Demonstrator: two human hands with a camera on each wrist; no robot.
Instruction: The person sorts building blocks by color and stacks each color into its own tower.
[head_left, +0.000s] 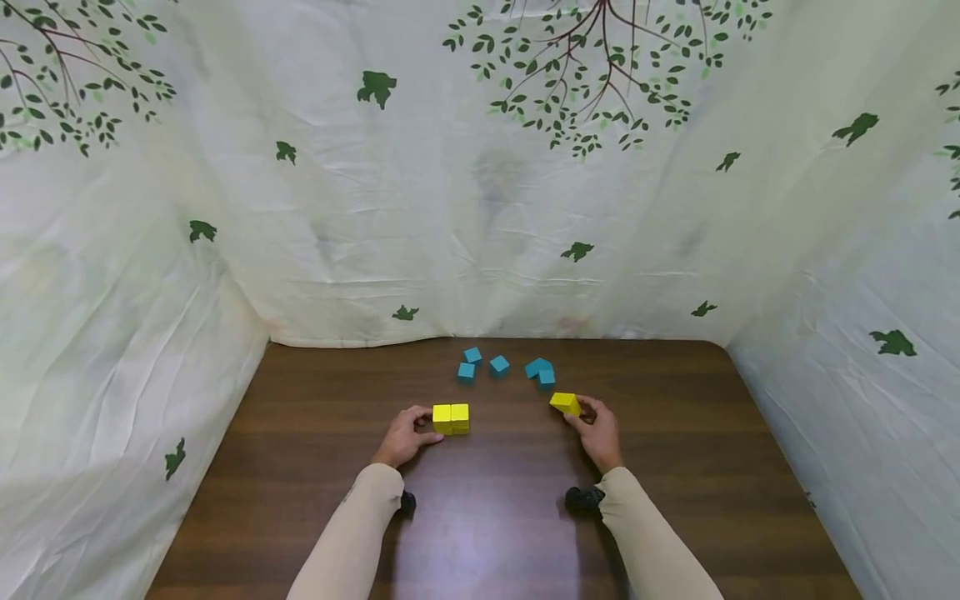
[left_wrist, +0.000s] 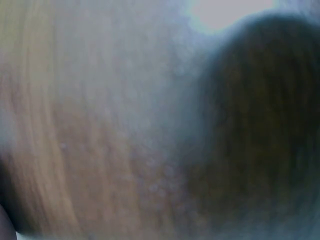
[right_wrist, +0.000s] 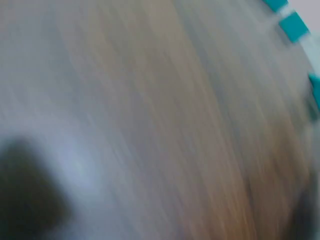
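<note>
Two yellow cubes [head_left: 451, 418] sit side by side on the wooden table, left of its middle. My left hand [head_left: 402, 437] is at their left side, fingers by the left cube's side and thumb at its front corner, holding that cube. Off to the right, my right hand [head_left: 596, 430] pinches another yellow block [head_left: 565, 403] between thumb and fingers, the block turned at an angle. The left wrist view is mostly blurred table, and the right wrist view shows neither the right hand's fingertips nor its block.
Several blue cubes lie farther back: a cluster [head_left: 467, 372] behind the yellow pair, one cube [head_left: 499, 366] beside it, and a touching group [head_left: 546, 379] behind the right hand's block. A white cloth [head_left: 480, 283] with leaf prints hangs along the table's far edge and both sides.
</note>
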